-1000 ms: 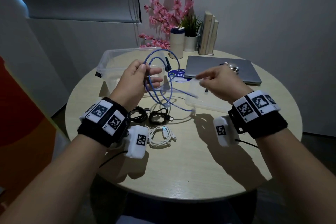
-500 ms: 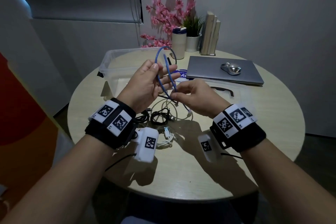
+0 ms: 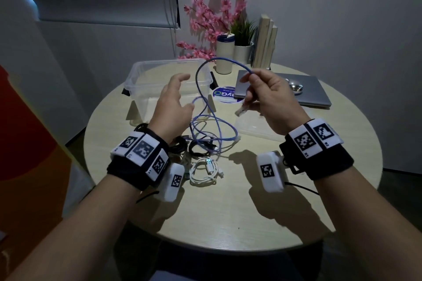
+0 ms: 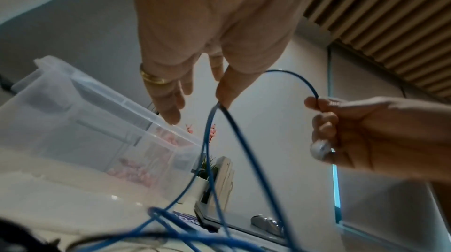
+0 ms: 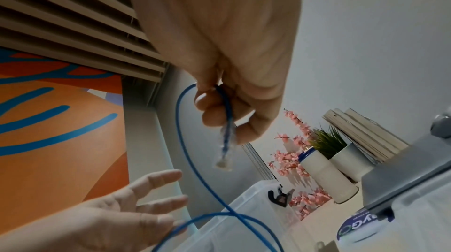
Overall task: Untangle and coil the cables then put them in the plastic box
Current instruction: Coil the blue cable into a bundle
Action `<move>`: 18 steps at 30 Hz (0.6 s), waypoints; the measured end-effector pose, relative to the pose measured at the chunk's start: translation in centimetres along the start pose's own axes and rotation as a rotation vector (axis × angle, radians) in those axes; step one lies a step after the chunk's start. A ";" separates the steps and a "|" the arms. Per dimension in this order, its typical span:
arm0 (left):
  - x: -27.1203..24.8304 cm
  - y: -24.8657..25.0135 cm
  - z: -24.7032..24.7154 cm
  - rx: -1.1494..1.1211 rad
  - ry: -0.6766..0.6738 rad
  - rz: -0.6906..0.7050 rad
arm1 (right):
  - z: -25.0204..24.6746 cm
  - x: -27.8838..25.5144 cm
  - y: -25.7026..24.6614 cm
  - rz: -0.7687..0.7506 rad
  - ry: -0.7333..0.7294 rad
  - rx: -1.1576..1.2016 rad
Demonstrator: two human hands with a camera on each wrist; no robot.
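Note:
My right hand [image 3: 251, 76] pinches the blue cable [image 3: 199, 84] near one end, and its clear plug [image 3: 241, 112] dangles below the fingers. From the pinch [image 5: 214, 90] the cable arches up and left, then drops in loose loops [image 3: 212, 137] onto the table. My left hand [image 3: 182, 92] is held open with its fingers spread beside the hanging strand, which brushes the thumb [image 4: 224, 90]. The clear plastic box [image 3: 137, 70] stands empty behind the left hand. Coiled black cables [image 3: 196, 147] and a white cable [image 3: 205, 171] lie near my left wrist.
The box lid [image 3: 253, 131] lies flat under my right hand. At the back right sits a closed laptop [image 3: 315, 96] with a mouse [image 3: 295, 89] on it. A round sticker [image 3: 222, 96], a tumbler [image 3: 225, 57], a potted plant [image 3: 243, 52], books [image 3: 265, 41] and pink flowers [image 3: 210, 18] fill the far edge.
My left hand has let go of the blue coil and opened; the loops have fallen onto the table. My right hand has risen to the right with the cable's end.

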State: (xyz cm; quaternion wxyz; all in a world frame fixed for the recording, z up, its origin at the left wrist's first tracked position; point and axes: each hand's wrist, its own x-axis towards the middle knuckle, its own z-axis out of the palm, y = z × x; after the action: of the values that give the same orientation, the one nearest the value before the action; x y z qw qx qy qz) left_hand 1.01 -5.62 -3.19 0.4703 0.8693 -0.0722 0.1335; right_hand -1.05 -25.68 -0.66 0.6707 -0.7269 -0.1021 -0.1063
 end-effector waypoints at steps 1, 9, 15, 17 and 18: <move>-0.1 0.1 -0.1 0.061 0.002 0.073 | 0.1 -0.1 -0.3 0.008 -0.010 0.032; 0.5 0.7 0.7 -0.144 0.102 0.128 | 0.7 0.0 -1.0 0.084 0.002 0.329; 1.8 0.6 1.4 -0.211 0.203 0.048 | 0.6 0.0 -0.3 0.074 0.006 0.217; 2.3 0.5 1.4 -0.231 0.228 0.031 | 0.5 -0.1 0.1 0.045 -0.004 0.135; 2.5 0.6 1.4 -0.235 0.196 0.040 | 0.4 -0.1 0.2 0.044 -0.027 0.140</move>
State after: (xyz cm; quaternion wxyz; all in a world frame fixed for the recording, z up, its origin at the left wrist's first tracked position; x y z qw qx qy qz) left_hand 3.52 -7.07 -2.68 0.5710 0.7894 -0.0584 0.2178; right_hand -1.12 -25.31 -0.93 0.7205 -0.6818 -0.1023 -0.0742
